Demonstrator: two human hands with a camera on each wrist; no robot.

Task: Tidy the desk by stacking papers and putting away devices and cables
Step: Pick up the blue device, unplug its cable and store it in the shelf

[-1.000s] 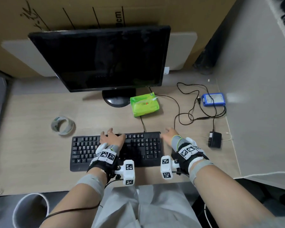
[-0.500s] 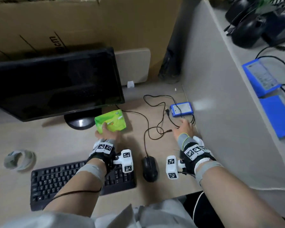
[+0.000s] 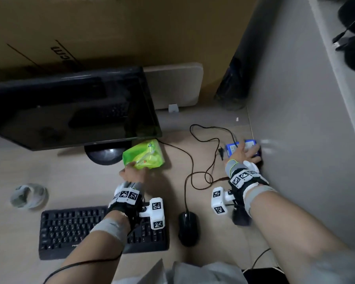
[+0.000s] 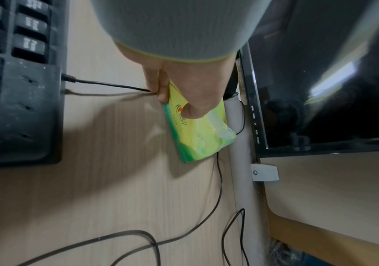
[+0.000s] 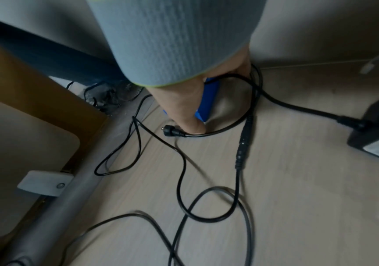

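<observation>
A green tissue pack [image 3: 150, 154] lies by the monitor stand, and my left hand [image 3: 131, 169] grips its near edge. In the left wrist view the thumb presses on top of the pack [image 4: 202, 136] and the fingers curl under it. My right hand [image 3: 245, 150] holds the blue device [image 3: 233, 147] by the right partition; in the right wrist view thumb and fingers clamp the device [image 5: 208, 106] from both sides. Loose black cables [image 3: 205, 160] loop between the two hands. A black power adapter [image 5: 377, 133] sits right of that hand.
The black keyboard [image 3: 70, 228] lies under my left forearm, with the mouse [image 3: 188, 228] beside it. The monitor [image 3: 70, 111] stands at the back left. A tape roll [image 3: 28, 195] lies far left. The grey partition [image 3: 295, 119] walls off the right side.
Both hands left the keyboard. The left moved forward and took hold of the tissue pack; the right reached to the far right and grasped the blue device. My view swung right.
</observation>
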